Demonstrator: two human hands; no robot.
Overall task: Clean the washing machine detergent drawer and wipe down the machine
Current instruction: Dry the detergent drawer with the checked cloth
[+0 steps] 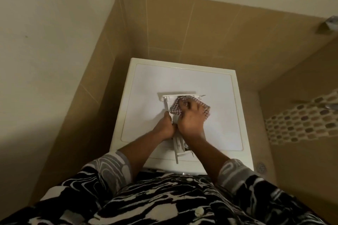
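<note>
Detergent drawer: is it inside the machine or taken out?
Taken out: the detergent drawer lies on the washing machine top, gripped by the left hand, a checked cloth in the right hand.

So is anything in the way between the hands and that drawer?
Only the cloth, which the right hand holds against the drawer. The left hand grips the drawer's side directly, with nothing visible between.

Both forearms reach forward, hands side by side, apparently touching. Left hand (165, 127) fingers curled, gripping the drawer (179, 144) edge. Right hand (192, 118) palm down, fingers bunching the cloth (175, 109)
</note>
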